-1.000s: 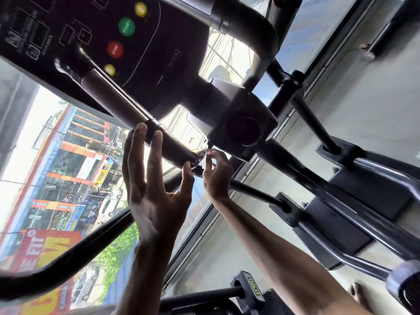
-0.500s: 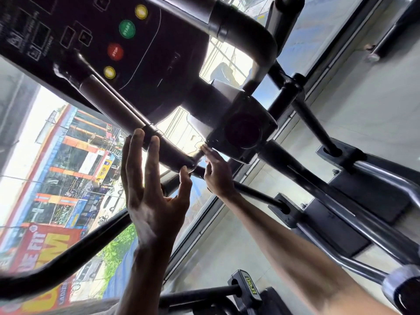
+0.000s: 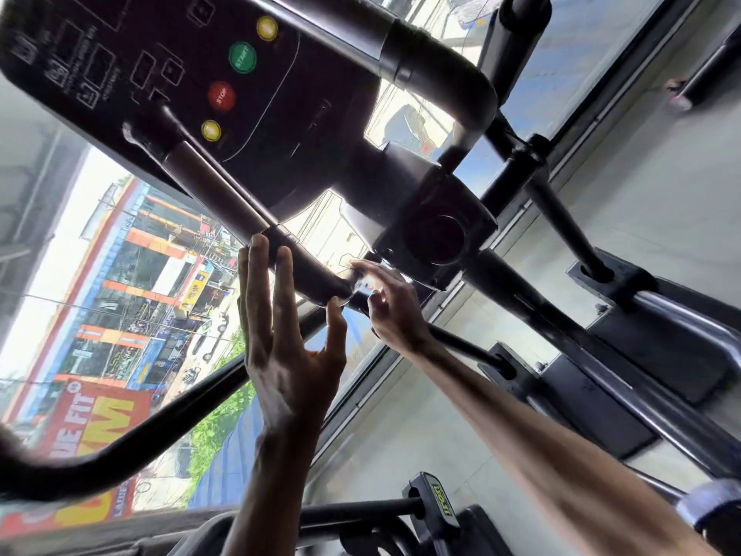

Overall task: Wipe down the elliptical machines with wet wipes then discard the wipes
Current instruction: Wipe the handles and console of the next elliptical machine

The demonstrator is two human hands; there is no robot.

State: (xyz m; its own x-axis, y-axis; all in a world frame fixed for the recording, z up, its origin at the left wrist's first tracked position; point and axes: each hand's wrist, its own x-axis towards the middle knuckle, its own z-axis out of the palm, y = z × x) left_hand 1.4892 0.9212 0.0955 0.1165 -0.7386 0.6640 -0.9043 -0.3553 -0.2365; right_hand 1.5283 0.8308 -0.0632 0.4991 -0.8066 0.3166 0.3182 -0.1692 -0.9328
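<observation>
The elliptical's black console (image 3: 168, 86), with green START, red STOP and two yellow buttons, fills the upper left. A dark handlebar (image 3: 224, 202) runs from under it down to the right. My left hand (image 3: 284, 347) is raised with straight fingers, their tips against the handlebar and the thumb just below it. At the bar's lower end, my right hand (image 3: 389, 307) curls its fingers round a small pale, backlit thing that looks like a wet wipe (image 3: 358, 279), pressed to the bar end beside the black pivot housing (image 3: 437, 234).
Another curved black handle (image 3: 132, 439) crosses the lower left. Black frame tubes and pedal rails (image 3: 661, 351) spread to the right over a pale floor. A window behind shows a street. A black clamp with a yellow label (image 3: 437, 499) sits at the bottom.
The right hand's fingers have shifted from reaching at the pivot housing to curling at the bar's end. The left hand has stayed raised at the handlebar, barely moving.
</observation>
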